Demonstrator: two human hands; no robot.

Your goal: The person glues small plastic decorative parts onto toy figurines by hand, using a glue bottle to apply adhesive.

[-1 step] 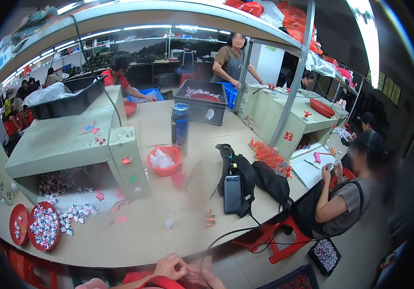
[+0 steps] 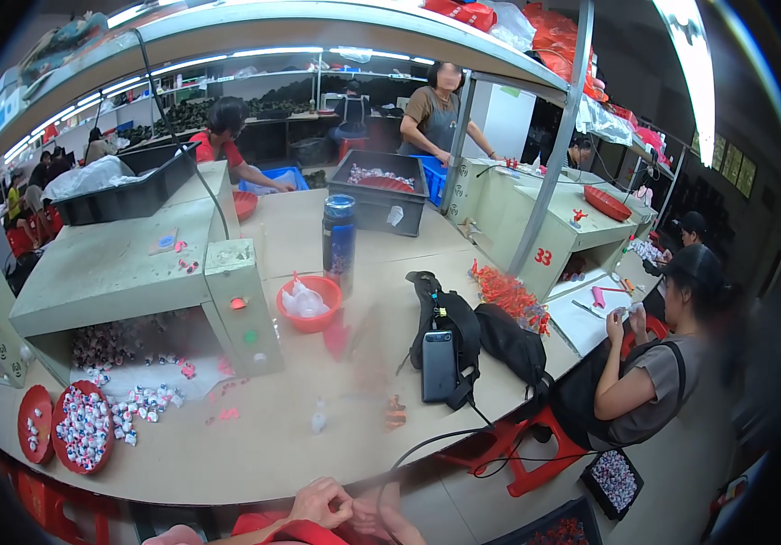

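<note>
Two hands meet below table edge | left hand (image 2: 322,502) | right hand (image 2: 381,518)

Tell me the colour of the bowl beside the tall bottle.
The bowl is orange-red, holding clear plastic bags; the head view shows it best.

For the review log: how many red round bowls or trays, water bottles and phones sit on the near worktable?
Red bowls or trays: 3
Bottles: 1
Phones: 1
Total: 5
</note>
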